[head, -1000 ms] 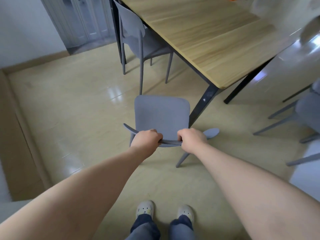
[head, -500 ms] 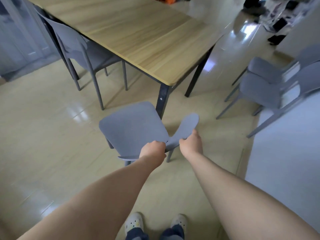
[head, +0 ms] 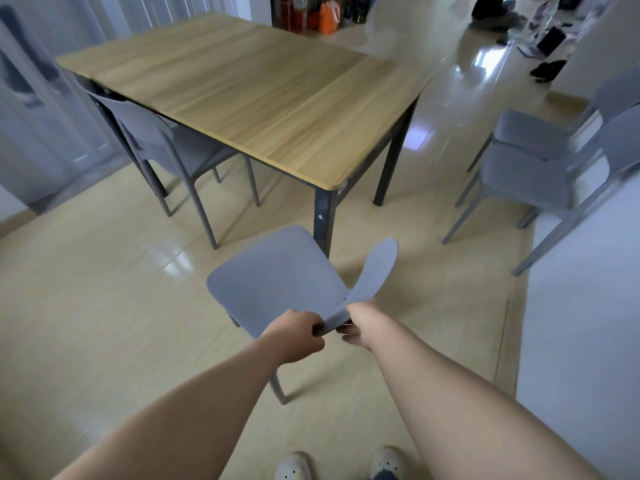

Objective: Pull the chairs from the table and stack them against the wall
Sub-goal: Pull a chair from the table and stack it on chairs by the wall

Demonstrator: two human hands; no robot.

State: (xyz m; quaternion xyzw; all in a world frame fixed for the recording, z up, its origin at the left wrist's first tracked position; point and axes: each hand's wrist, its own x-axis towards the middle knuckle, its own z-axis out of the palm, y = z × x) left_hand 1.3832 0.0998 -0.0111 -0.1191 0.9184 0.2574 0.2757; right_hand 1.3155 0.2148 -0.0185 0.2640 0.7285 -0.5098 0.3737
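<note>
A grey plastic chair [head: 277,282] stands on the floor just in front of me, near the corner leg of the wooden table [head: 263,98]. Its curved backrest points toward me and swings to the right. My left hand [head: 298,336] and my right hand [head: 356,323] both grip the top edge of that backrest, close together. Another grey chair [head: 162,147] is tucked under the table's left side. Two grey chairs [head: 540,161] sit stacked one on the other by the white wall [head: 585,306] on the right.
The floor is glossy beige tile. Grey curtains or doors [head: 38,109] close the left side. Bags and dark items [head: 318,15] lie on the floor beyond the table. My shoes [head: 343,465] show at the bottom edge.
The view has swung right and the held chair has turned, its backrest now angled to the right. My hands have slid closer together on it. The stacked chairs by the wall have come into view.
</note>
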